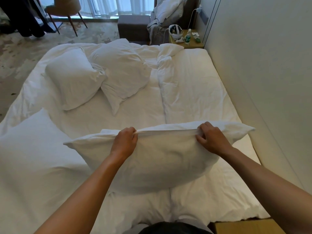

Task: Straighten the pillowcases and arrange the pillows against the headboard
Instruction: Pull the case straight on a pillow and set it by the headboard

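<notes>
From the head camera, the view looks down over a white bed (194,92). Near the person, a plump white pillow (155,159) is held up just above the sheet, its long edge level and its two corners sticking out left and right. The left hand (125,142) has its fingers curled tight round a gather of pillowcase at the top edge; the right hand (211,137) pinches the same edge further right, so the cloth between them is pulled into a taut straight band.

The pillow looks light and very soft, sagging in a rounded belly below the grip. The smooth cotton case could slide over the filling, so taking hold at the seam or corners, as here, seems the surest way to pull wrinkles out; a grip on the middle would likely only bunch it.

Three more pillows wait. A large one (33,149) lies at the near left, fairly smooth. Two others sit further off on the left half of the bed: a squarish one (72,80) and a creased one (121,71) leaning against it, touching. A rumpled duvet (165,53) is bunched at the far end.

Beyond the bed stand a wooden nightstand (192,44) with a bottle (188,37), a grey armchair (168,14) heaped with linen, and a brown chair (65,9). A pale wall (261,65) runs along the right.
</notes>
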`<state>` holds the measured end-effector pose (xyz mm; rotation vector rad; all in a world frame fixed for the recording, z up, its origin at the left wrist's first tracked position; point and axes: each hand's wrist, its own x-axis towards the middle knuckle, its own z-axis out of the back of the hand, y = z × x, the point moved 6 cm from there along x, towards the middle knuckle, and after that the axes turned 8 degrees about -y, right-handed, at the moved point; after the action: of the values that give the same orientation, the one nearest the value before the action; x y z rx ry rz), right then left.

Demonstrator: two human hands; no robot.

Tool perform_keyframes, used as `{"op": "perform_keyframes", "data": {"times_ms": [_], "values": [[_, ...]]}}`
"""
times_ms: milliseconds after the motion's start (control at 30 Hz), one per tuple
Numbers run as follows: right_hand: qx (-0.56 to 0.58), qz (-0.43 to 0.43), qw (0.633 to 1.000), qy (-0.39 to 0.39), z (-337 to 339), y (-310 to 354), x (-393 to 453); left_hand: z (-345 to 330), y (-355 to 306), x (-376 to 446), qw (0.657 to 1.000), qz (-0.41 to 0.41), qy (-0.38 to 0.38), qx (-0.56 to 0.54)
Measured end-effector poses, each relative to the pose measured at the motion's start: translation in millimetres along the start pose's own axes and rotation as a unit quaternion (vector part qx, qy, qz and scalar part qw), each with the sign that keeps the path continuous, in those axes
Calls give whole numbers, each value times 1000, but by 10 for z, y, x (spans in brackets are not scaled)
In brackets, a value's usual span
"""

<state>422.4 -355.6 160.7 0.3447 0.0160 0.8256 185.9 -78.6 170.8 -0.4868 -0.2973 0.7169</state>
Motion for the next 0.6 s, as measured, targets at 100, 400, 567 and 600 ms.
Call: {"op": "perform_keyframes", "data": {"times_ms": [100, 400, 567, 600], "values": [[-27, -19, 999, -18, -37, -19, 16, -51, 40, 80, 1000, 8, -3, 6], [34, -108, 993, -24, -298, -19, -3, -310, 241, 197, 999, 44, 33, 2], [53, -99, 993, -42, -299, -127, -59, -303, 164, 103, 998, 48, 25, 17], [60, -95, 992, -50, -268, -156, -61, -277, 135, 88, 998, 51, 22, 24]]}}
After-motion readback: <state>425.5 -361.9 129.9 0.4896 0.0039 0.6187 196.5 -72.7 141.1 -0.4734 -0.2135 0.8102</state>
